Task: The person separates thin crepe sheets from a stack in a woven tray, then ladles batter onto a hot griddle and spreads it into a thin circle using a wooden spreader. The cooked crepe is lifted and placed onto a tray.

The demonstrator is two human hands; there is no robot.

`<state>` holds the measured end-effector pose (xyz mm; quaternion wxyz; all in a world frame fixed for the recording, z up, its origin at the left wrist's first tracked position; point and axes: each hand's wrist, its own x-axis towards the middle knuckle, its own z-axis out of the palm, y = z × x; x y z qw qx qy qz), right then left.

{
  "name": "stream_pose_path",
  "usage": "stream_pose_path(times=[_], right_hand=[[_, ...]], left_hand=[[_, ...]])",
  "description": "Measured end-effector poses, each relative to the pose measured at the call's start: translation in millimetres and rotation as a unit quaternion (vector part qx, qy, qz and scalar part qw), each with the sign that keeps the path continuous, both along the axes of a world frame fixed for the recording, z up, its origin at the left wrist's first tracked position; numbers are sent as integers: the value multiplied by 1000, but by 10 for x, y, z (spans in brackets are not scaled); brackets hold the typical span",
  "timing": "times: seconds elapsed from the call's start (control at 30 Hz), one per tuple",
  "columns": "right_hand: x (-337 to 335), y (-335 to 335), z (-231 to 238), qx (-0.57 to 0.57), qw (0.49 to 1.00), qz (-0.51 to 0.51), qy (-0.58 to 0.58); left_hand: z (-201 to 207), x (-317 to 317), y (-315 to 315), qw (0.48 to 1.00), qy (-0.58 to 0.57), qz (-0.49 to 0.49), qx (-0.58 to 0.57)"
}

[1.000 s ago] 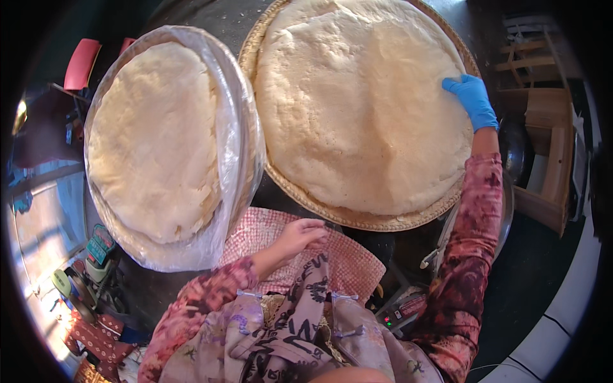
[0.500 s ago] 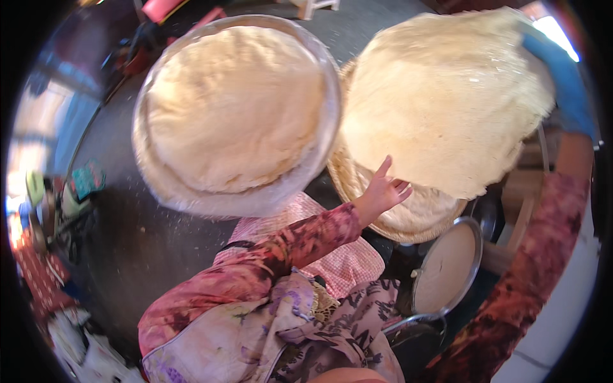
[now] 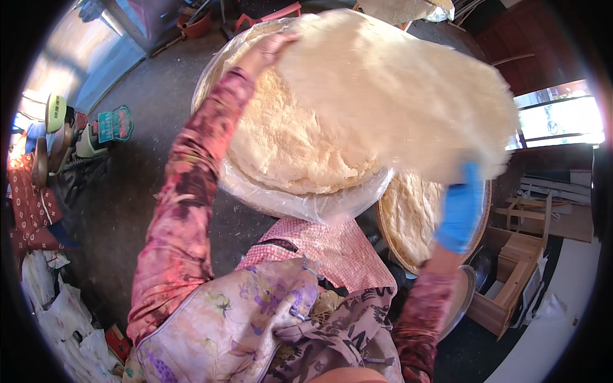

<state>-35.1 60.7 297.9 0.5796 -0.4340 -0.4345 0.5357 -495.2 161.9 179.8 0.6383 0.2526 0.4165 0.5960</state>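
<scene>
A large, thin, pale flatbread [image 3: 396, 89] is stretched between my hands, blurred by motion. My left hand [image 3: 271, 51] pinches its far left edge. My right hand [image 3: 461, 214], in a blue glove, grips its near right edge; the fingertips are smeared and partly hidden. Below the sheet, a thick round stack of similar flatbreads [image 3: 300, 150] lies on a plastic-lined round tray [image 3: 306, 201], and the sheet covers the stack's right part. Under my right hand, a wicker basket [image 3: 391, 239] holds more folded or wrinkled flatbread [image 3: 414, 214].
A round metal pan [image 3: 465, 297] is partly hidden behind my right forearm. Right of it stands a wooden stool-like frame [image 3: 511, 268]. At left are a green-faced scale [image 3: 115, 124] and white plastic bags [image 3: 70, 313]. A red plastic stool [image 3: 268, 16] stands beyond the tray.
The flatbread has moved left from over the basket to over the tray's stack. My left hand, open before, has taken its far left edge. My right hand has come nearer and leftward.
</scene>
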Motion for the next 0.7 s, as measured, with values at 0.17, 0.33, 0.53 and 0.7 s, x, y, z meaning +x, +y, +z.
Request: stream_pose_path(times=[0.17, 0.33, 0.53, 0.7], right_hand=[[-1227, -623, -1235, -280, 944, 66, 160], [-1788, -1145, -1876, -424, 891, 118, 113], [-1898, -1433, -2094, -523, 818, 213, 111], [-1694, -1134, -1573, -387, 741, 520, -175]], left_hand=[[-340, -1170, -75, 910, 392, 36, -131], [-1001, -1623, -84, 842, 498, 141, -152], [-1401, -1799, -33, 764, 599, 118, -209], [-1395, -1823, -149, 678, 712, 155, -95]])
